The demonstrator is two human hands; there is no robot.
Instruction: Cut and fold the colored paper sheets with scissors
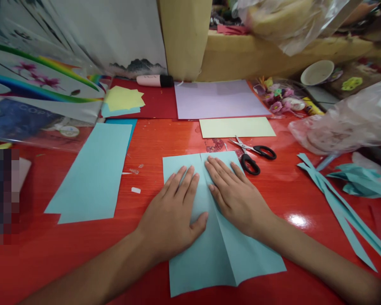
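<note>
A light blue sheet of paper (209,254) lies on the red table (152,140) in front of me, with a crease running down its middle. My left hand (174,216) rests flat on the sheet's left half, fingers stretched out. My right hand (233,192) lies flat on the right half, fingertips near the crease at the top. Neither hand holds anything. Black-handled scissors (254,154) lie just beyond my right hand, touching the sheet's upper right corner.
Another light blue sheet (92,173) lies to the left. A pale yellow strip (236,127), a lilac sheet (217,99) and yellow papers (123,99) sit farther back. Blue paper strips (343,207) and plastic bags (346,123) crowd the right side. A marker (155,80) lies at the back.
</note>
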